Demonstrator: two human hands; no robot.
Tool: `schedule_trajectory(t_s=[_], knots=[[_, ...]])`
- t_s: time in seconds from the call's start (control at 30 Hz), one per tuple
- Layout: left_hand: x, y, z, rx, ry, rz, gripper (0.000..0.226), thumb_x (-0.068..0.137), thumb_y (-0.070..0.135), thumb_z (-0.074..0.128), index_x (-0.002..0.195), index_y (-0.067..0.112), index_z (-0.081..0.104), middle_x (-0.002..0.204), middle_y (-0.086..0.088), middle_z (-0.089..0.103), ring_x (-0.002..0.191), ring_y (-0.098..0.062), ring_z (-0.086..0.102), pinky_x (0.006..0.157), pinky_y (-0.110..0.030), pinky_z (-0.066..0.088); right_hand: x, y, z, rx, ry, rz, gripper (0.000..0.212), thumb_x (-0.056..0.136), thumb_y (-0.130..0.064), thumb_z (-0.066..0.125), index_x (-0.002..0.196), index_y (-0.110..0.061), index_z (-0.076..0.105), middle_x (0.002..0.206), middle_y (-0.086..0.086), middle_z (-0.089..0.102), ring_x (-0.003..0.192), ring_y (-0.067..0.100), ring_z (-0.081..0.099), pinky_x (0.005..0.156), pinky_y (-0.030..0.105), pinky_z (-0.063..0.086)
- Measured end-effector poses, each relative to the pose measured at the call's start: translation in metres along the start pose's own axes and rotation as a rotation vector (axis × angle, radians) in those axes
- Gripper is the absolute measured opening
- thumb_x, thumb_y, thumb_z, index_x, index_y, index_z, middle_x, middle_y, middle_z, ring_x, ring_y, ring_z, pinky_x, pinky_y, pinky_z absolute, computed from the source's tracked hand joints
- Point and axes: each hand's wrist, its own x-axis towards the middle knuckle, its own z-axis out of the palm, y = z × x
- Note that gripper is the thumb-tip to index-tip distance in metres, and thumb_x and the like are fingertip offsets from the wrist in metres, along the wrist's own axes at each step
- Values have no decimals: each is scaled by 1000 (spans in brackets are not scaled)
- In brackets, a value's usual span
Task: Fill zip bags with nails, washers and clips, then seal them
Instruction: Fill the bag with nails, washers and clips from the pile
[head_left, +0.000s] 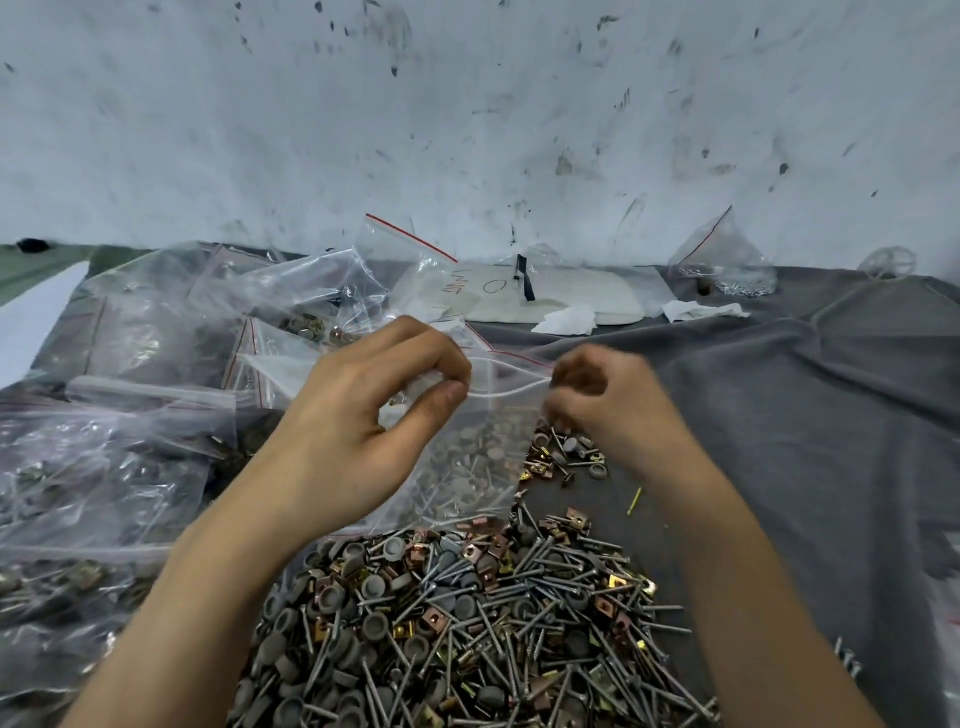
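Note:
A clear zip bag (475, 457) with a red-lined top hangs between my hands, holding grey washers and nails in its lower part. My left hand (363, 410) pinches the bag's top edge at its left end with thumb and fingers. My right hand (608, 400), slightly blurred, grips the top edge at the right end. The zip strip stretches between the two hands. Below the bag lies a big loose pile of nails, grey washers and brass clips (467, 623) on the grey cloth (805, 441).
Several filled zip bags (104, 467) are heaped at the left. Empty zip bags (410, 270) and white paper with scraps (566, 317) lie at the back by the stained wall. Another bag with small metal parts (727, 265) stands at the back right.

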Motion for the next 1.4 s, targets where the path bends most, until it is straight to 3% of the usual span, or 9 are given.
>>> schedule_trajectory(t_s=[0.13,0.27,0.4,0.63,0.7,0.83,0.93,1.07,1.4], knots=[[0,5,3,-14,-41,24,18,93,23,52,88,11,63,96,0,64,94,-15,62,79,-35,48,-15,-35,-13,387,109,-293,22,79,0,67,74,-22,67,76,-3,72,77,10,68,71,18,52],[1,8,3,-23,-62,47,20,92,24,50,88,10,64,97,1,64,95,-12,61,81,-30,47,-27,-49,-13,183,-62,-333,19,80,-3,70,77,-22,68,78,-7,73,80,8,70,75,18,53],[0,8,2,-21,-44,52,20,93,24,50,88,10,63,96,2,64,94,-12,62,80,-31,48,-25,-48,-17,177,31,-329,13,84,-10,68,79,-22,71,83,-4,73,82,12,69,81,25,53],[0,5,1,-31,-25,44,19,93,26,50,88,12,63,97,1,64,95,-15,63,79,-37,49,-3,-11,-19,186,137,-146,19,85,-8,65,74,-23,70,73,-1,72,74,11,67,73,26,54],[0,4,1,-33,-25,44,19,93,25,50,88,12,63,96,0,64,94,-16,63,78,-39,50,6,11,-14,-18,120,-29,19,84,-9,67,73,-24,68,74,1,71,74,17,65,72,31,52],[0,4,0,-36,-24,34,19,93,26,50,88,12,63,96,0,64,93,-17,63,77,-41,50,11,53,0,-494,-87,218,10,82,-15,71,92,-15,73,97,8,71,86,17,61,73,20,42],[-1,3,0,-48,-23,25,19,93,26,50,88,13,62,96,0,64,94,-17,63,78,-41,50,8,63,6,-620,-198,352,10,81,-22,73,90,-18,70,100,7,65,89,17,49,75,21,37],[0,2,-1,-34,-17,17,21,93,26,50,89,11,63,96,-1,64,93,-18,63,77,-43,50,13,61,0,-706,-165,390,13,81,-18,72,94,-17,69,101,7,64,97,25,59,77,27,48],[0,2,-1,-16,-16,15,19,93,26,50,88,13,63,95,-1,64,92,-17,63,77,-43,51,12,74,-2,-742,-32,437,21,88,-8,61,108,-11,67,119,15,59,104,27,59,90,36,50]])
